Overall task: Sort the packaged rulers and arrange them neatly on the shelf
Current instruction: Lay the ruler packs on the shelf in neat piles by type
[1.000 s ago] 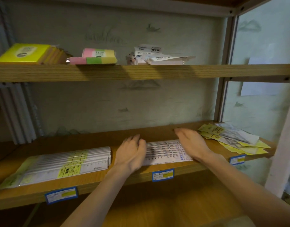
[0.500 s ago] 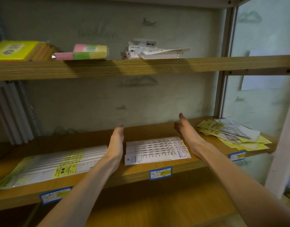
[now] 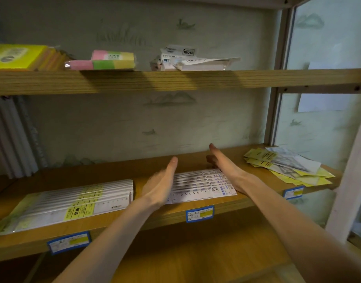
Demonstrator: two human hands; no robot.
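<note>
Short ruler stack — left hand, right hand flank it, fingers straight, gripping nothing. Risk: uneven squeeze fans packets off shelf edge.

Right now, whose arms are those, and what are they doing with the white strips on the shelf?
Those arms belong to a person wearing a camera on their head, so you see what they see, looking down at a wooden shelf. The white strips are packaged rulers lying in a fanned row. The left hand and right hand stand on edge with straight fingers at either side of the row, as if squaring it up. Neither hand holds anything. To the left lies another ruler stack; to the right, loose yellow packets.
</note>
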